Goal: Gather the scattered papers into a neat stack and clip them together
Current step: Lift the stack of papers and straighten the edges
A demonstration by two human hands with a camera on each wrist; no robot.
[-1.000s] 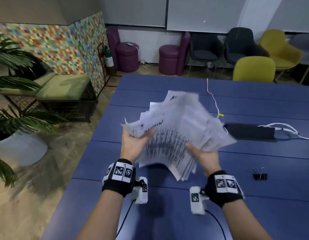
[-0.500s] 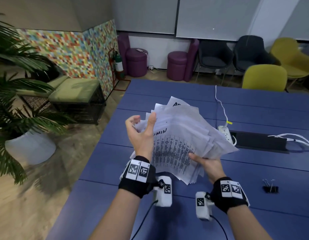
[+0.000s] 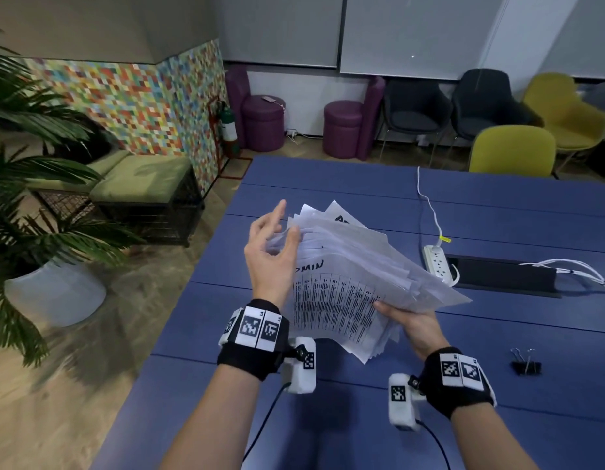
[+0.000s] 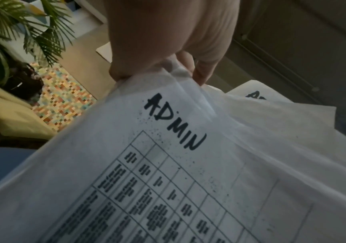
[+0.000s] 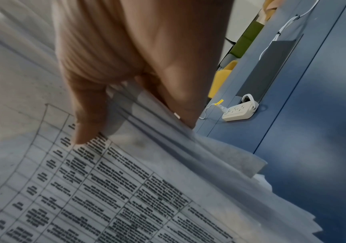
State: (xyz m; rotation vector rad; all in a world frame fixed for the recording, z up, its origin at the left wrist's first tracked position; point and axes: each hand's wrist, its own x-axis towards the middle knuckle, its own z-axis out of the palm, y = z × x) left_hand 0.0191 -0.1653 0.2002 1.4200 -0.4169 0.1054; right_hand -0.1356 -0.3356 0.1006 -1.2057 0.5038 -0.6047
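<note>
The right hand (image 3: 409, 320) is pinching the near edge of the fanned papers (image 3: 345, 266) above the bench (image 3: 497, 212) while the left hand (image 3: 270, 252) is nipping their far corner, so squaring them probably calls for looser grips and tapping one edge down before fetching the binder clip (image 3: 526, 362).

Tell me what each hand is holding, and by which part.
Both hold the loose stack of papers: the right hand grips its near right edge, thumb on top; the left hand pinches its far left corner.

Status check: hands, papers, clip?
Right hand grips papers, fanned, uneven. Left hand at their far edge, grip unclear. Binder clip untouched on table.
</note>
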